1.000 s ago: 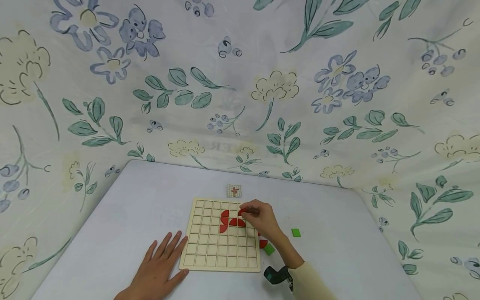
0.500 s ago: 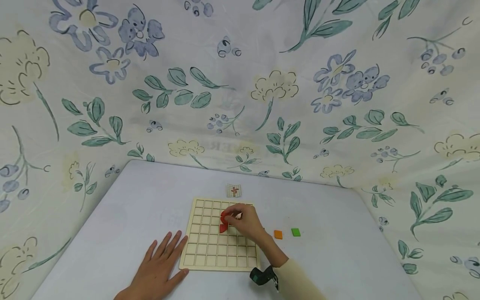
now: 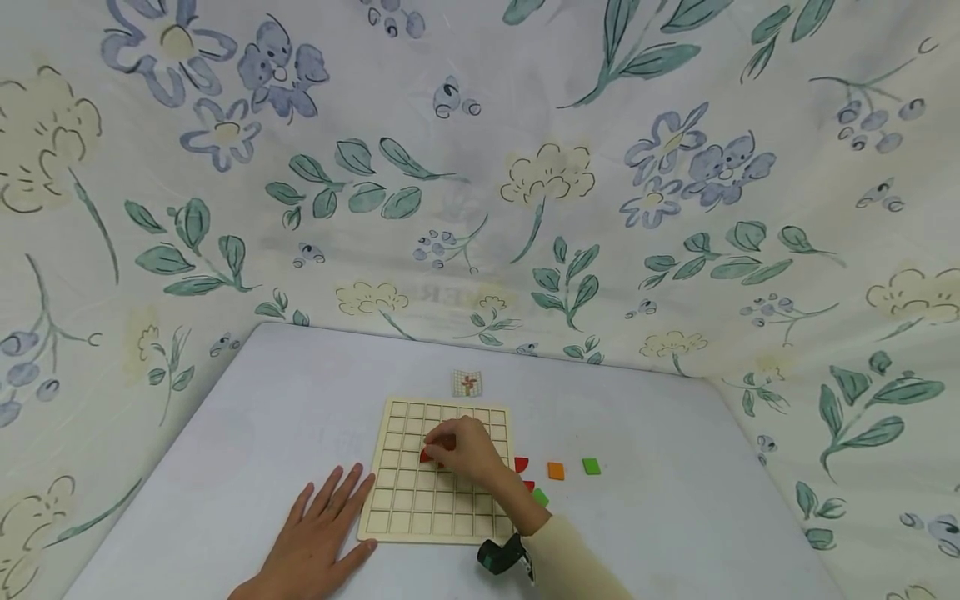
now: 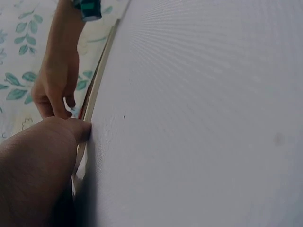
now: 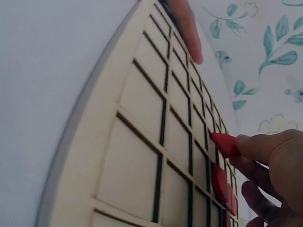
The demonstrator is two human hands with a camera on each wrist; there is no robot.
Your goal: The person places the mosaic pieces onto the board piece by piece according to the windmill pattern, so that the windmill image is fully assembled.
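My right hand (image 3: 467, 454) is over the left-middle part of the wooden grid board (image 3: 438, 540). Thumb and finger pinch a red quarter-circle tile (image 5: 225, 144), held at the cells in the right wrist view. Other red tiles (image 5: 219, 182) sit in cells just beside it; in the head view the right hand mostly hides them. My left hand (image 3: 315, 529) lies with fingers spread on the table, its fingertips and thumb at the board's left edge.
Right of the board lie red tiles (image 3: 521, 464), an orange square tile (image 3: 556, 471) and green square tiles (image 3: 592, 466). A small card (image 3: 467, 383) with a red figure on a grid lies behind the board. Flowered cloth (image 3: 480, 208) surrounds the white table (image 3: 660, 500).
My right hand has moved left and slightly nearer across the board, carrying the red tile from the upper right cells. The orange tile has come into view. The left hand stays put.
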